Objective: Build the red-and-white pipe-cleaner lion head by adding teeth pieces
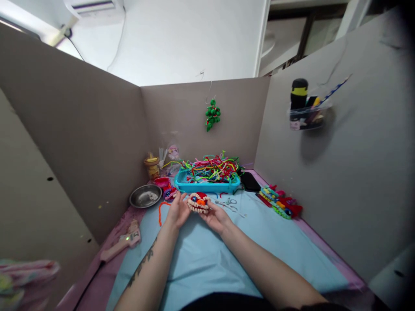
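A small fuzzy pipe-cleaner figure [198, 203], red on top with cream bumpy rows, an orange middle and blue eye-like spots, is held above the blue table cover. My right hand [216, 217] grips its right side, thumb near the top and fingers beneath. At its left edge is my left hand [179, 210], fingers spread and palm turned toward the figure; whether it touches is unclear. An orange pipe cleaner [160, 214] lies bent on the cover left of my left hand. Scissors [231, 206] and other small metal tools rest just beyond my right hand.
Behind stands a blue tray [207, 188] heaped with colourful pipe cleaners. A metal bowl [139, 197] and a pink glue gun [125, 242] with a cord are at left. Finished colourful pieces [280, 203] and a black phone [250, 182] lie at right. Grey partitions [201, 108] enclose the table.
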A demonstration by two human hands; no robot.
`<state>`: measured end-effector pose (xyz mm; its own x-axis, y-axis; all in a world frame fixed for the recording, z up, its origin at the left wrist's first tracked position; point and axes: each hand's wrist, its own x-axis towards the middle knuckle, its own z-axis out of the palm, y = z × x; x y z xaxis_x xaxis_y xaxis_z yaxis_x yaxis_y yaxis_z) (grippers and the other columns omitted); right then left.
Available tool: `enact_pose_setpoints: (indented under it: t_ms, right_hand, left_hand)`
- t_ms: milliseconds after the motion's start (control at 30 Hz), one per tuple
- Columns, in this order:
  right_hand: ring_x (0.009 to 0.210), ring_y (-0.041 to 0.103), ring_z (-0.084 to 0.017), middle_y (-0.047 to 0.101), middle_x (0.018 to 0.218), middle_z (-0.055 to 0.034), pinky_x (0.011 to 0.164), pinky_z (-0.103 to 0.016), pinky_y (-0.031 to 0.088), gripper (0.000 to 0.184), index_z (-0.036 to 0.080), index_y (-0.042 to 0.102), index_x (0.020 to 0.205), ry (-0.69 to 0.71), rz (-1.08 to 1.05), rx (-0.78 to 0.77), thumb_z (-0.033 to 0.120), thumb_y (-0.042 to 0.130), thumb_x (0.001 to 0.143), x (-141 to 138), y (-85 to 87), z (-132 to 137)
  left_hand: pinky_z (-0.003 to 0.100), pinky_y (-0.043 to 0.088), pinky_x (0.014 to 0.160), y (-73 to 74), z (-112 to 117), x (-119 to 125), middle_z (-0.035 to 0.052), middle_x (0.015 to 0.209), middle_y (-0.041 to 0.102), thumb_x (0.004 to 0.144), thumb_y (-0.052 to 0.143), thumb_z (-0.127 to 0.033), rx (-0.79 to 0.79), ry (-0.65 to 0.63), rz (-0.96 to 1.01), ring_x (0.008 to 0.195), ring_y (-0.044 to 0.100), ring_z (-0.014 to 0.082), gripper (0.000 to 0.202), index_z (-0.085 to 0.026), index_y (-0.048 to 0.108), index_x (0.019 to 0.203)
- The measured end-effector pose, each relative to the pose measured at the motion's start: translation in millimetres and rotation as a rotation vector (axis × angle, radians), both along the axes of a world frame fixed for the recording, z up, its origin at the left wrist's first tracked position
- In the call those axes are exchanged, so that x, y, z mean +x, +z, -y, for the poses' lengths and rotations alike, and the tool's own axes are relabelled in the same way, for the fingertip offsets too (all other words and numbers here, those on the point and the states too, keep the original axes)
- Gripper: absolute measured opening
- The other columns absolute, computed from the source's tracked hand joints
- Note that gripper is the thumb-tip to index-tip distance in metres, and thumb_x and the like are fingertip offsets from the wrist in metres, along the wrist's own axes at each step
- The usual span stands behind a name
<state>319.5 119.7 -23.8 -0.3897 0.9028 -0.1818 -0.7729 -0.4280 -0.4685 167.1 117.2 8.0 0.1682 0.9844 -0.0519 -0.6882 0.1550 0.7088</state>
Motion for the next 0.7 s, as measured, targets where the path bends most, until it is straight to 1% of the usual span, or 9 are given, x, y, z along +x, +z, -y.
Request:
enact_pose_setpoints:
  t_ms: [67, 133, 200, 267, 367, 433, 533, 600, 700]
  right_hand:
    - [0.069, 0.066, -0.015, 0.07, 0.076, -0.0034, 0.062, -0.027, 0.054, 0.008, 0.017, 0.06, 0.087, -0.033, -0.025, 0.004, 0.014, 0.054, 0.082, 1.4, 3.1, -0.8]
    - [0.066, 0.066, -0.014, 0.07, 0.075, -0.0026, 0.059, -0.026, 0.054, 0.009, 0.018, 0.06, 0.085, -0.069, -0.02, 0.02, 0.014, 0.052, 0.083, 3.5, 7.5, -1.1]
    - [0.063, 0.065, -0.013, 0.07, 0.074, -0.0025, 0.058, -0.026, 0.053, 0.008, 0.018, 0.06, 0.085, -0.097, 0.009, 0.034, 0.016, 0.052, 0.083, 6.4, 12.2, -1.6]
    - [0.063, 0.065, -0.013, 0.07, 0.073, -0.0026, 0.058, -0.026, 0.053, 0.008, 0.018, 0.06, 0.084, -0.099, 0.032, 0.036, 0.021, 0.052, 0.084, 9.7, 16.1, -2.7]
    - [0.067, 0.066, -0.014, 0.07, 0.075, -0.0027, 0.063, -0.028, 0.053, 0.011, 0.018, 0.06, 0.084, -0.086, 0.019, 0.032, 0.025, 0.052, 0.083, 14.8, 19.0, -4.5]
    - [0.068, 0.065, -0.015, 0.07, 0.075, -0.003, 0.066, -0.029, 0.053, 0.009, 0.018, 0.061, 0.084, -0.075, 0.0, 0.06, 0.018, 0.053, 0.079, 17.2, 19.0, -4.9]
    - [0.07, 0.066, -0.015, 0.07, 0.073, -0.0029, 0.071, -0.031, 0.053, 0.025, 0.016, 0.061, 0.085, -0.044, -0.031, 0.154, 0.002, 0.05, 0.067, 18.6, 18.4, -3.7]
    - [0.072, 0.066, -0.016, 0.07, 0.075, -0.0033, 0.074, -0.031, 0.053, 0.033, 0.015, 0.061, 0.086, -0.028, -0.035, 0.221, -0.002, 0.049, 0.06, 18.3, 18.2, -2.7]
    - [0.077, 0.067, -0.016, 0.071, 0.084, -0.0056, 0.074, -0.028, 0.053, 0.038, 0.013, 0.062, 0.088, -0.025, 0.006, 0.282, -0.004, 0.05, 0.057, 16.6, 17.4, -2.5]
  left_hand:
    - [0.034, 0.047, 0.083, -0.2, 1.2, 2.1, 0.0132, 0.099, 0.064, 0.081, 0.053, -0.039, -0.002, -0.061, -0.029, 0.091, 0.061, 0.0214, 0.034, -0.011, 0.057, 0.101]
    - [0.031, 0.047, 0.081, -0.5, 3.9, 4.5, 0.0112, 0.094, 0.065, 0.081, 0.055, -0.028, -0.009, -0.114, -0.063, 0.084, 0.062, 0.0183, 0.023, -0.011, 0.061, 0.095]
    - [0.03, 0.048, 0.079, -0.7, 6.9, 6.0, 0.0093, 0.091, 0.066, 0.078, 0.057, -0.02, 0.0, -0.147, -0.072, 0.08, 0.062, 0.0163, 0.018, -0.012, 0.062, 0.094]
    - [0.03, 0.048, 0.081, -1.1, 9.0, 6.1, 0.008, 0.093, 0.066, 0.075, 0.061, -0.015, 0.04, -0.167, -0.074, 0.082, 0.062, 0.0155, 0.023, -0.013, 0.062, 0.097]
    - [0.029, 0.046, 0.086, -2.7, 8.9, 4.9, 0.0069, 0.097, 0.065, 0.069, 0.064, -0.007, 0.111, -0.163, -0.097, 0.088, 0.061, 0.015, 0.036, -0.015, 0.061, 0.104]
    - [0.028, 0.046, 0.088, -4.4, 7.0, 4.1, 0.0068, 0.099, 0.064, 0.068, 0.064, -0.004, 0.132, -0.144, -0.118, 0.091, 0.061, 0.0148, 0.038, -0.015, 0.061, 0.104]
    - [0.027, 0.046, 0.089, -7.0, 3.7, 3.7, 0.0071, 0.103, 0.064, 0.069, 0.062, -0.003, 0.122, -0.106, -0.13, 0.091, 0.061, 0.0144, 0.037, -0.014, 0.061, 0.105]
    - [0.027, 0.046, 0.089, -8.5, 2.1, 3.5, 0.0072, 0.106, 0.063, 0.07, 0.061, -0.002, 0.095, -0.07, -0.111, 0.091, 0.062, 0.0137, 0.043, -0.015, 0.058, 0.111]
    - [0.025, 0.047, 0.087, -10.3, 0.8, 2.9, 0.0073, 0.105, 0.064, 0.068, 0.06, 0.001, 0.053, -0.013, -0.079, 0.09, 0.063, 0.0126, 0.055, -0.016, 0.052, 0.119]
